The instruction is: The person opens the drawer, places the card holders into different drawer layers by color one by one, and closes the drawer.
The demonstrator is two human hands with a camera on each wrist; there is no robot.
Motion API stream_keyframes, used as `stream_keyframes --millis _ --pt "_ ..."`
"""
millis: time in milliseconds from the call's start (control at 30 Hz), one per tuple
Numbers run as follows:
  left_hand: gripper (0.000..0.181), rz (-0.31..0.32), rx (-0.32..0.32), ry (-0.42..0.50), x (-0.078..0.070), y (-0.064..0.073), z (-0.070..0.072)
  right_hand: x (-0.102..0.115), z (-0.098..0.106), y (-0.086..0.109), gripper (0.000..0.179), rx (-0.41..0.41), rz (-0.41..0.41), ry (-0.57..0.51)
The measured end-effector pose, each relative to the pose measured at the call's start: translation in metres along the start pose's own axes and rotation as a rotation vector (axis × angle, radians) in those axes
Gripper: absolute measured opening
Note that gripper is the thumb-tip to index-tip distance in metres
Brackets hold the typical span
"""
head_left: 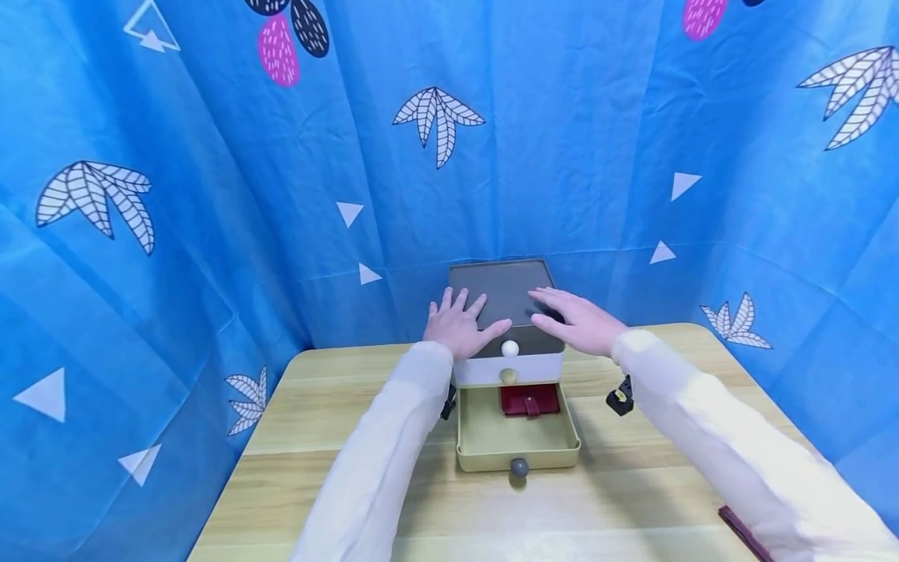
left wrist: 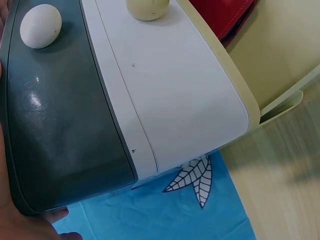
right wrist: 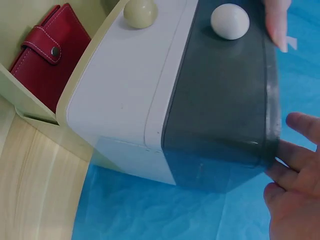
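Note:
A small drawer unit with a dark grey top (head_left: 502, 279) stands at the back of the table. Spread fingers of my left hand (head_left: 456, 326) rest on its top, at the left side. On the other side, my right hand (head_left: 579, 318) has its fingers extended at the right edge of the top; in the right wrist view its fingertips are right at the grey section (right wrist: 220, 100). The beige bottom drawer (head_left: 485, 428) is pulled out, with a red snap-strap wallet (head_left: 530, 402) at its back. Above it, the white middle drawer (right wrist: 125, 85) and grey top drawer (left wrist: 65, 110) are closed.
A dark red flat object (head_left: 743, 531) lies at the lower right, partly hidden by my right sleeve (head_left: 730, 437). Blue patterned curtain (head_left: 562, 156) hangs behind and beside the wooden table (head_left: 337, 437).

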State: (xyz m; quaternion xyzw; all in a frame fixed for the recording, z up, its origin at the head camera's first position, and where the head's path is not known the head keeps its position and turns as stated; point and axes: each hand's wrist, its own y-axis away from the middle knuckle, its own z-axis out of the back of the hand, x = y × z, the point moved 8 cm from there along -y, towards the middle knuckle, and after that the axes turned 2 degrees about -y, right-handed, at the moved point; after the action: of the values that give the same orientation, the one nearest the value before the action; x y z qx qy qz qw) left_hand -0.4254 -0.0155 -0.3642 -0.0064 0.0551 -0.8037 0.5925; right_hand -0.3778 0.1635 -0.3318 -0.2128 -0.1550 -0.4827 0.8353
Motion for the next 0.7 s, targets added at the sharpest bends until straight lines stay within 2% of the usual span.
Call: stream_keyframes --millis 400,700 --pt "0.092 0.001 -0.014 -0.007 -0.003 0.002 0.003 0.003 0.018 0.048 0.058 0.019 0.034 -0.059" --pt "0.091 0.002 -0.011 -0.004 -0.003 0.005 0.004 -0.003 0.017 0.087 0.059 0.016 0.077 0.004"
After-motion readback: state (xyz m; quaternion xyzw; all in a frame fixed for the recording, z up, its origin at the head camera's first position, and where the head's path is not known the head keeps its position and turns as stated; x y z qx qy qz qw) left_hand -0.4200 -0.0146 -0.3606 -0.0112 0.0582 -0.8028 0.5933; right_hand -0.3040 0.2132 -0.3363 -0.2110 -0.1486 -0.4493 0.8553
